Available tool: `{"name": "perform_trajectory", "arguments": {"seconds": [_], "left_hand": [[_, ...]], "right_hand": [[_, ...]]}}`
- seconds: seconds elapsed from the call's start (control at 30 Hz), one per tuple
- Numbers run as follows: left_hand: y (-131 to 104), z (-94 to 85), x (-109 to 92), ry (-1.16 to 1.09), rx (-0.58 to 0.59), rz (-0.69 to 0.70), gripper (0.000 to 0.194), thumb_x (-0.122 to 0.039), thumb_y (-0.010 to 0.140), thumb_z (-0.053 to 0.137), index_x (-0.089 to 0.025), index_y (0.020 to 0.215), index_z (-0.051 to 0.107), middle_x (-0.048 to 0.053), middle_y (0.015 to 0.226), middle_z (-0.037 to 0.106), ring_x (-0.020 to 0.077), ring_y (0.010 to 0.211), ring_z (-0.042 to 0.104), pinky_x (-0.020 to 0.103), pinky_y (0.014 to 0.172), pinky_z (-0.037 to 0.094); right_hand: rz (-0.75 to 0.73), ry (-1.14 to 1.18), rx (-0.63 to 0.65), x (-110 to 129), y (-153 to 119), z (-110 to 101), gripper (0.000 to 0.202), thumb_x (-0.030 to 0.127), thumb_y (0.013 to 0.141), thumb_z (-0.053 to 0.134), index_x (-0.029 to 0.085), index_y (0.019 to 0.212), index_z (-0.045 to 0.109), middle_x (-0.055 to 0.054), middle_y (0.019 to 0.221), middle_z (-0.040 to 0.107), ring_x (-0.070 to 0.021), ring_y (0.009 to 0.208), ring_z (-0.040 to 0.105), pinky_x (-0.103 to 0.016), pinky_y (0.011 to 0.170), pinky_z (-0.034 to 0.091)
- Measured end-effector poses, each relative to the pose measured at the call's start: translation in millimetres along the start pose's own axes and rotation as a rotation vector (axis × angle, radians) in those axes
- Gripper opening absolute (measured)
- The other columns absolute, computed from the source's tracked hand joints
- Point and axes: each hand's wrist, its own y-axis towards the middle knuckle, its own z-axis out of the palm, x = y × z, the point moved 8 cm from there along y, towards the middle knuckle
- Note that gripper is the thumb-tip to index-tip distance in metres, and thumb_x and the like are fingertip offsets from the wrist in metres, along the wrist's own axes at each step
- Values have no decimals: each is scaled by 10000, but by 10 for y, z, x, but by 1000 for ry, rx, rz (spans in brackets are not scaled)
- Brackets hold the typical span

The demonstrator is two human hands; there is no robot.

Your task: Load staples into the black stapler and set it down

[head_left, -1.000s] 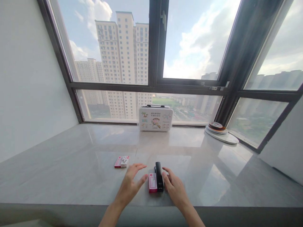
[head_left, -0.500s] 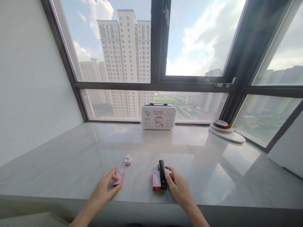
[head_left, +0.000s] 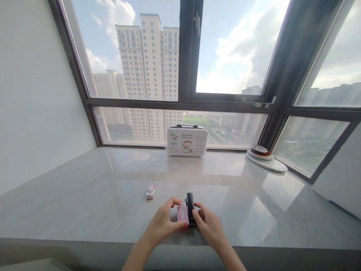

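A black stapler [head_left: 191,210] lies lengthwise on the grey marbled sill, with a red and white box [head_left: 183,214] close against its left side. My left hand [head_left: 166,220] grips the box, thumb at the near end and fingers at the far end. Whether a second such box lies under or beside it is hidden. My right hand [head_left: 207,222] is at the stapler's right side, thumb and fingers closed against it. A small white and red box [head_left: 150,192] stands apart, farther back to the left.
A white case [head_left: 186,142] with cartoon prints stands upright by the window. Stacked plates or round mats [head_left: 266,163] sit in the back right corner. The sill's front edge [head_left: 98,241] runs below the hands.
My left hand has moved right, bringing its red and white box from the left over to the stapler. My right hand stays by the stapler. The view has shifted slightly.
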Motion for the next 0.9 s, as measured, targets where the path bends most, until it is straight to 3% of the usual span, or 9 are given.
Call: {"name": "perform_trajectory", "arguments": {"seconds": [0.17,0.33,0.43,0.53,0.57,0.63,0.73,0.8,0.9], "left_hand": [[38,247,257,-131,77,-118,546,-294,656,884,-255,1070,530,-41,955,690,176,831,624,253,727,462],[34,306,270,-193,40,-85,630,-321,649,910,-263,1148,530,-16,1038,689,204,946,641,275,825,485],[28,304,224,-156,41,-62,759,-403,648,921,-278,1279,517,35,1228,666,235,1089,630,311,946,483],[28,-28,293,54,-129,-68,575,-575,826,735,-296,1293,548,37,1342,614,232,1216,573,311,1025,446],[23,-235,370,154,-231,-114,465,-614,901,609,-287,1231,580,35,1289,637,224,1182,586,303,991,460],[-15,-732,595,348,-449,-287,433,-636,972,416,-255,1055,604,37,1089,678,222,1006,630,301,869,484],[11,-1265,921,452,-528,-468,411,-603,956,425,-222,927,578,58,893,662,262,845,625,323,721,441],[99,-1368,1082,475,-441,-527,400,-601,918,497,-228,792,570,29,730,631,252,713,610,302,638,385],[255,-1181,1134,485,-291,-509,438,-600,926,503,-233,692,557,2,632,605,222,646,595,276,601,322]], "right_hand": [[0,47,31,-20,13,16,436,554,1003,433,256,1228,656,28,646,678,-181,618,640,-261,610,391],[19,150,86,-49,28,53,452,578,997,443,229,1198,647,31,607,680,-175,578,637,-265,615,404],[34,212,82,-93,33,34,508,616,994,421,219,1220,643,34,587,654,-177,582,624,-270,619,409],[80,255,45,-162,-3,-18,597,660,998,360,206,1278,629,44,575,597,-174,590,590,-274,608,401],[94,248,39,-175,-27,-30,613,674,988,379,202,1291,626,46,587,587,-172,600,583,-274,609,398],[100,198,54,-160,-81,-33,651,693,938,493,196,1344,603,46,636,595,-171,638,591,-274,625,399],[93,55,87,-84,-145,-17,831,678,807,693,181,1451,526,38,709,624,-184,691,615,-275,633,392],[101,-39,103,-35,-157,-6,909,650,743,761,177,1475,503,29,733,643,-197,709,625,-276,623,376],[97,-129,120,32,-137,8,895,592,687,811,208,1444,527,6,788,701,-219,739,649,-274,609,347]]}}
